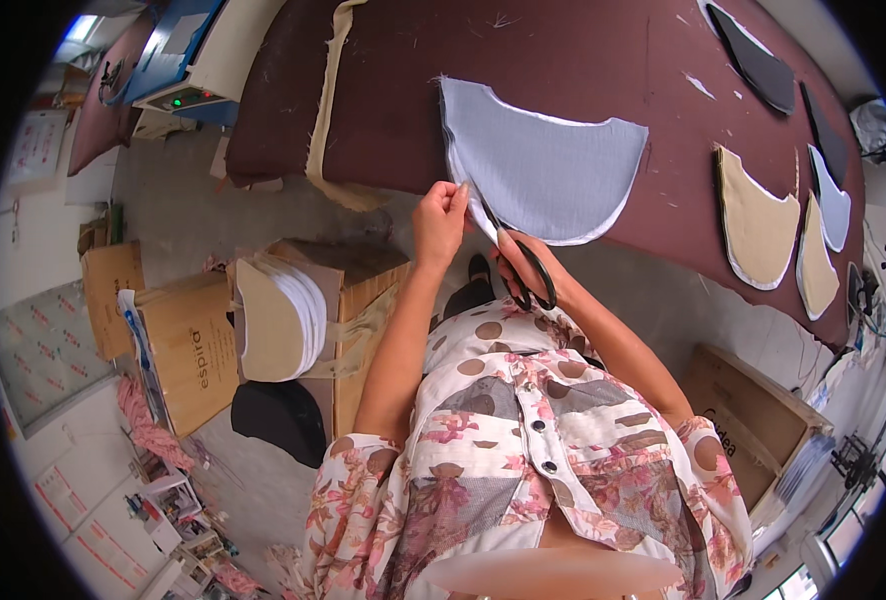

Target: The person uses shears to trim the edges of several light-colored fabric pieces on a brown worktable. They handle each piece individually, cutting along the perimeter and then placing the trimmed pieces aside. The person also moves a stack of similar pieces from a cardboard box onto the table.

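From where I am standing, the left hand [439, 222] is pinching the left edge of a blue-grey fabric piece [548, 165], thumb and fingers closing on it. The right hand [530, 258] is gripping black scissors [546, 280] by the handles, and the blades are pointing away from the body along that same edge. How wide the blades are standing I cannot tell.

Finding on method: the work appears to be trimming at the white margin [573, 240]. Good practice would be keeping the edge lightly taut, cutting in short strokes, following the curve and leaving the margin even. The left fingertips are sitting very near the blades; holding them clear of the cutting line is advisable. Pulling too hard would risk shifting the layers, and straying inward would risk nicking the blue-grey face.

Finding on position: the piece is lying on the maroon table [603, 60] at its near side, its left near edge reaching the hands. Most of it is spreading to the far right of both hands. Beige pieces [758, 220] are lying well apart, farther right.
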`<move>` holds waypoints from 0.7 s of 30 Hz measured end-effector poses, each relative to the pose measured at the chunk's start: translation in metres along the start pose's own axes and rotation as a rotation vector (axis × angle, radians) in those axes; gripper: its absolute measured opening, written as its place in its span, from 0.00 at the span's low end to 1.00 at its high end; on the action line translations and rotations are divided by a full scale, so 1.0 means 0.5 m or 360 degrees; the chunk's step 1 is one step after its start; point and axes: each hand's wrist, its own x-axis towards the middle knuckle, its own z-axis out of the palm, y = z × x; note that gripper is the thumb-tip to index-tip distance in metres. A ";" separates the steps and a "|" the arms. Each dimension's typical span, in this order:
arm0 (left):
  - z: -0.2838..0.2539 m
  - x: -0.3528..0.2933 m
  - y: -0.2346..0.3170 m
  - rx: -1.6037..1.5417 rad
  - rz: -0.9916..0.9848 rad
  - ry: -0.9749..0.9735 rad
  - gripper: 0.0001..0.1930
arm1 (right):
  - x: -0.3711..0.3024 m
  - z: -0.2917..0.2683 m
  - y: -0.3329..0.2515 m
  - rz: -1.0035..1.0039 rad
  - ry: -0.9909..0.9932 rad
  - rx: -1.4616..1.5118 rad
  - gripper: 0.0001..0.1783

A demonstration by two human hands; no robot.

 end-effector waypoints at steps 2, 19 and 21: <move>0.001 0.000 -0.003 0.0064 0.0001 -0.0022 0.11 | 0.008 0.006 0.000 -0.0004 0.0015 -0.0002 0.31; 0.003 0.002 -0.022 -0.0256 -0.0141 -0.0065 0.11 | 0.009 0.022 0.009 -0.0021 0.0110 -0.0206 0.33; 0.003 0.001 -0.018 -0.0219 -0.0102 -0.0060 0.11 | 0.016 0.023 -0.012 0.0018 0.0053 -0.0048 0.33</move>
